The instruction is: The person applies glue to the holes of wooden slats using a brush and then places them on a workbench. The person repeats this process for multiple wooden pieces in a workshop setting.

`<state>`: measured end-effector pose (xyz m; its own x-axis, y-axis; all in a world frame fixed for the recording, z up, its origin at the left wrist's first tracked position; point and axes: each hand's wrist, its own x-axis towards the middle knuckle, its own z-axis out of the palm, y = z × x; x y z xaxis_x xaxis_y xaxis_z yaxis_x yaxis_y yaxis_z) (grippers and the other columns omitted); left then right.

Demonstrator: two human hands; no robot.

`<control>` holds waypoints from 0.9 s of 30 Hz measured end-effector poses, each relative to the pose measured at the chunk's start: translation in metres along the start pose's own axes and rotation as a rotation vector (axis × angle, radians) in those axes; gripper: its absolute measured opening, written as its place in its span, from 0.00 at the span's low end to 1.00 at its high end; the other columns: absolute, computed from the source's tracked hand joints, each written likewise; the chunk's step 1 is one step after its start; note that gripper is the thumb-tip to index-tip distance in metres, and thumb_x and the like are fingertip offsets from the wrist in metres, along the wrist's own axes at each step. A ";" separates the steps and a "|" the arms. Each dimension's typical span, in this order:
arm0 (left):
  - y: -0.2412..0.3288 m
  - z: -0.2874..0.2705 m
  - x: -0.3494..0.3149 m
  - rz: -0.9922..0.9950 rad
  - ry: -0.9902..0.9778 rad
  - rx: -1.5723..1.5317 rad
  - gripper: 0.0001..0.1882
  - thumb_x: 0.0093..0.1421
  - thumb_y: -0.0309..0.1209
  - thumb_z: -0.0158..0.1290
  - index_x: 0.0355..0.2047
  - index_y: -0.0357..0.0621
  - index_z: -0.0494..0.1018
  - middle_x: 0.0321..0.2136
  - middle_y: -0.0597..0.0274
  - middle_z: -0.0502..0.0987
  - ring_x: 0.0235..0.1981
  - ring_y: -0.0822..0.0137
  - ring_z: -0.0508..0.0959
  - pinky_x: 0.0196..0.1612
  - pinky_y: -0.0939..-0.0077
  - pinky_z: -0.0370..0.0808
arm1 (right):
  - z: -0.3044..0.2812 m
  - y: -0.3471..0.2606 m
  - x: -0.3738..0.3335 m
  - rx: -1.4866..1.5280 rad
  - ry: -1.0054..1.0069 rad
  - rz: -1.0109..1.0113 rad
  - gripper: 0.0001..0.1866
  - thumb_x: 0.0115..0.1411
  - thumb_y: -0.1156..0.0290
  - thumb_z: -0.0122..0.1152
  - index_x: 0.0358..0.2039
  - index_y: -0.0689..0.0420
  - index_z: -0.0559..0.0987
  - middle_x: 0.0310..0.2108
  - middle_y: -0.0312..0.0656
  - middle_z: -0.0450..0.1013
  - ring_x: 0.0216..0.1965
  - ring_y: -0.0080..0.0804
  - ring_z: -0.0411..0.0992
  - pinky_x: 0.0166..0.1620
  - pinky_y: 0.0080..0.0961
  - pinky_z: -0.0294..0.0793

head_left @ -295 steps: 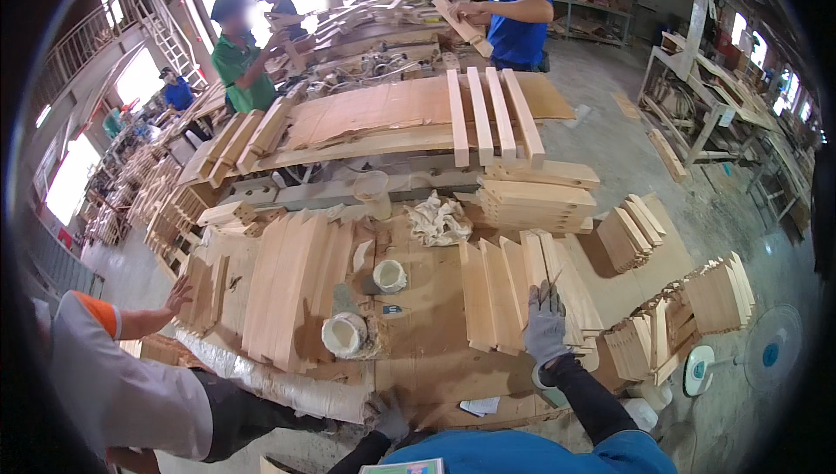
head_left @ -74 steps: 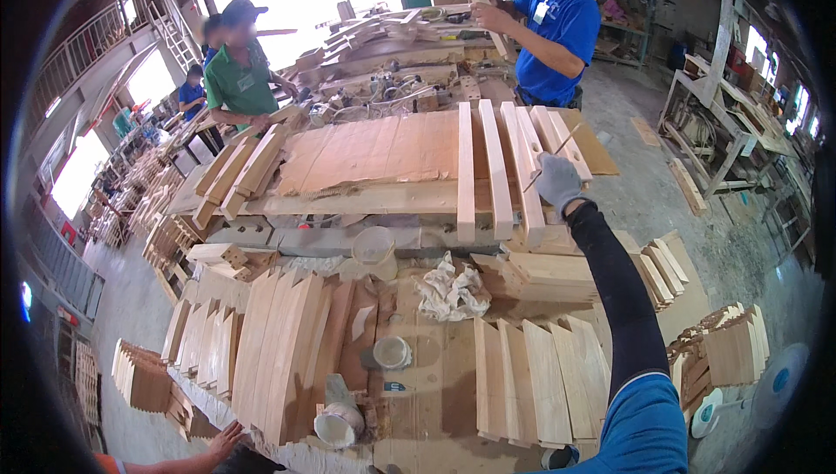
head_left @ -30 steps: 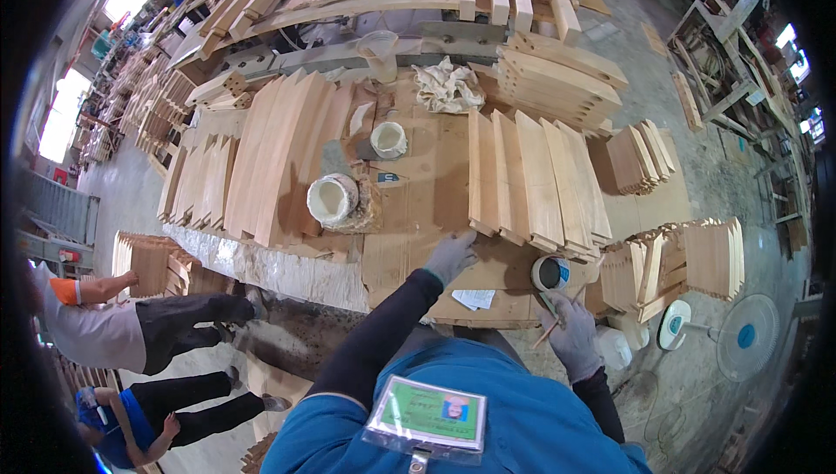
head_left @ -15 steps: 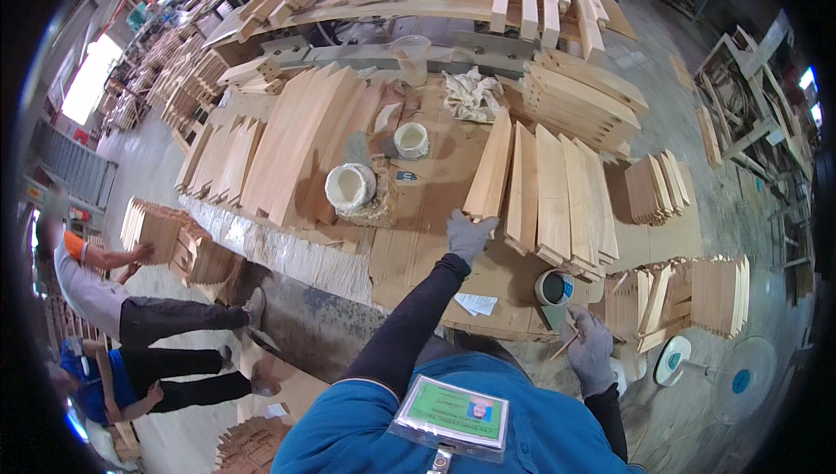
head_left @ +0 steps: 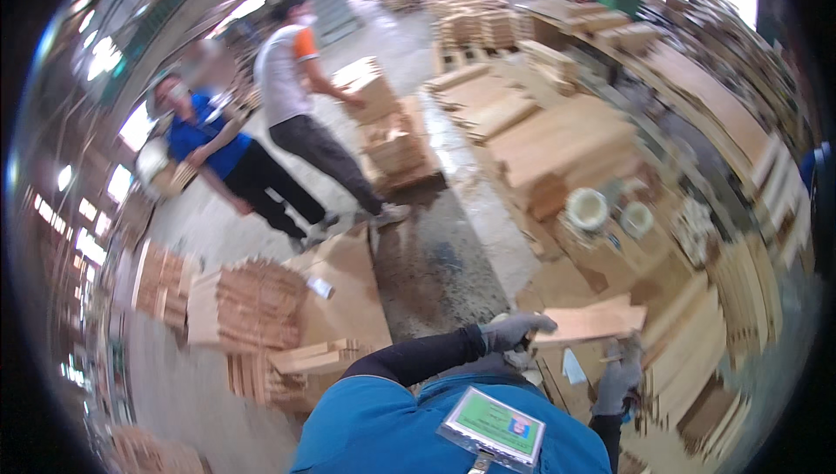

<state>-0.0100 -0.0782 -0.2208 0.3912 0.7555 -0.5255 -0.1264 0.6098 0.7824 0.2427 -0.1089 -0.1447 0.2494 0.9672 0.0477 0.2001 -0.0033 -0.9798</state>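
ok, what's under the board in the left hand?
Around the board in the left hand: cardboard, plus a white paper slip on the near side. Directly beneath: hidden by the board.

The left hand point(head_left: 512, 332) curls its fingers, its forearm point(head_left: 440, 355) stretching leftward behind them. The right hand's point(head_left: 618, 378) blurred fingers point upward, wrist below them.

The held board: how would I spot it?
Find the worktable at right. At its near edge, the left hand grips the board by one end, the right hand near the other. Unlike the neighbouring boards, it's held.
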 end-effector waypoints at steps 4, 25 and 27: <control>0.099 0.043 -0.089 -0.102 -0.124 -0.524 0.18 0.53 0.41 0.52 0.38 0.39 0.70 0.26 0.62 0.75 0.24 0.77 0.75 0.21 0.79 0.73 | -0.004 0.012 0.017 -0.210 0.332 -0.072 0.32 0.58 0.61 0.55 0.58 0.62 0.57 0.55 0.51 0.59 0.54 0.41 0.61 0.55 0.30 0.60; 0.119 -0.015 0.007 0.100 -0.320 0.291 0.52 0.42 0.45 0.60 0.62 0.43 0.46 0.55 0.49 0.60 0.49 0.56 0.67 0.40 0.69 0.75 | 0.073 -0.115 0.070 0.038 0.022 -0.143 0.27 0.59 0.57 0.50 0.55 0.58 0.61 0.49 0.52 0.61 0.47 0.44 0.64 0.47 0.37 0.65; 0.088 -0.022 0.045 0.218 -0.355 0.464 0.54 0.40 0.47 0.62 0.62 0.42 0.46 0.55 0.48 0.60 0.50 0.57 0.66 0.45 0.68 0.72 | 0.080 -0.115 0.070 -0.045 0.000 -0.205 0.26 0.59 0.58 0.49 0.54 0.58 0.62 0.48 0.53 0.61 0.46 0.45 0.64 0.46 0.38 0.65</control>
<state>-0.0234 0.0149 -0.1834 0.6906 0.6762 -0.2565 0.1402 0.2228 0.9647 0.1610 -0.0209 -0.0447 0.1995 0.9488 0.2450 0.2887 0.1821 -0.9399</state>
